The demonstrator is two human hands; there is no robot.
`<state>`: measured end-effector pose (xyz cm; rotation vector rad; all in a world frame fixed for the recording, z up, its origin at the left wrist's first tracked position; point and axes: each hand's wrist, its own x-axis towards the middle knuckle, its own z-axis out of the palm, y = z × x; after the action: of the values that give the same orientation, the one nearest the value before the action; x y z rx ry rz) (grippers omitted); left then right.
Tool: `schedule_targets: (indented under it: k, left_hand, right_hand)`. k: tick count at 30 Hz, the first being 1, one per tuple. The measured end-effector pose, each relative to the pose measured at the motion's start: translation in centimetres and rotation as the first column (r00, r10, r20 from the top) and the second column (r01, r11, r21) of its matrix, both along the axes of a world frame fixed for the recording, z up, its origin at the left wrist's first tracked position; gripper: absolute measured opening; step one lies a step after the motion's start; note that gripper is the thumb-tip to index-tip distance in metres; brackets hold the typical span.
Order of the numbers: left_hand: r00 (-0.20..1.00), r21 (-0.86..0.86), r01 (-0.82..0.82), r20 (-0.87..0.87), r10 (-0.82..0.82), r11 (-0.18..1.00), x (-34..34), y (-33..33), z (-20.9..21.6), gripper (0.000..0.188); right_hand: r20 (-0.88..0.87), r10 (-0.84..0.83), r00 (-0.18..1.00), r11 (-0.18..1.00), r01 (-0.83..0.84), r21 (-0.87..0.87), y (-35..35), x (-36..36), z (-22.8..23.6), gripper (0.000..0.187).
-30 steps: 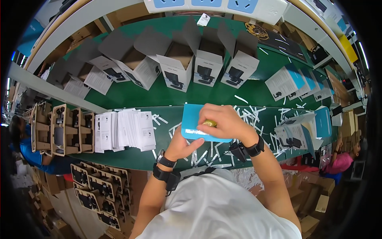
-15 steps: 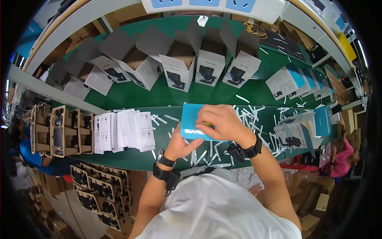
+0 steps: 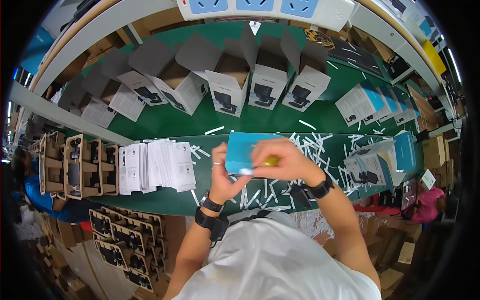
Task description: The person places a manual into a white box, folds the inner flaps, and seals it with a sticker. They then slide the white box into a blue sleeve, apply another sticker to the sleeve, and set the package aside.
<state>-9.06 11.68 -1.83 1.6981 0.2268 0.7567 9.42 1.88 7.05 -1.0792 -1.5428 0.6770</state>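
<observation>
1. Blue box [image 3: 240, 145]: it lies on the green bench [image 3: 165, 200] directly before you, its blue face upward, between your two hands.

2. Left hand [image 3: 224, 175]: your fingers lie along the box's left side, and your thumb reaches around toward its near edge. Whether they clamp the box or merely steady it cannot be told. A firm brace at this corner should stop the box from sliding under pressure.

3. Right hand [image 3: 287, 161]: your fingers are curled around a small yellow object [image 3: 270, 161] above the box's right part. Tuck it well into the palm, so that the fingertips stay free and it does not scrape the blue face.

4. White piece [image 3: 246, 171]: small and blurred, it shows at the near edge, between your left thumb and right fingertips; which of them holds it is unclear. Fine fingertip control, with little force, seems best here.

5. Surroundings: loose paper strips [image 3: 316, 150] litter the bench, and white booklets [image 3: 172, 165] stand stacked to your left. Guard against strips slipping beneath the box.
</observation>
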Motion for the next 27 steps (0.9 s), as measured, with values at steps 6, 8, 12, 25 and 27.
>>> schedule_targets:
  k: [6, 8, 12, 25, 27]
  left_hand:
    - [0.999, -0.015, -0.008, 0.044, 0.009, 1.0, -0.3, 1.1, 0.5, 0.065]
    - [1.0, 0.014, -0.009, 0.018, 0.009, 1.0, -0.8, 2.0, 0.3, 0.057]
    - [0.999, 0.096, 0.037, 0.005, -0.038, 0.995, -1.9, 2.1, -1.4, 0.038]
    - [0.972, 0.592, 0.088, -0.228, 0.062, 0.801, -4.8, 5.3, -0.2, 0.049]
    - [0.945, 0.745, 0.092, -0.275, 0.179, 0.661, -4.7, 4.3, 1.8, 0.058]
  right_hand:
    - [0.567, -0.625, 0.536, 0.431, 0.843, -0.322, -9.5, 7.8, -4.4, 0.037]
    - [0.759, -0.502, 0.415, 0.261, 0.909, -0.324, -10.7, 6.5, -4.3, 0.052]
    - [0.383, -0.606, 0.697, 0.746, 0.665, -0.029, -9.8, -1.7, -4.5, 0.056]
    - [0.48, -0.656, 0.582, 0.692, 0.718, 0.076, -7.0, -5.4, -9.0, 0.05]
    - [0.549, -0.643, 0.534, 0.704, 0.695, 0.149, -7.5, -5.1, -9.9, 0.055]
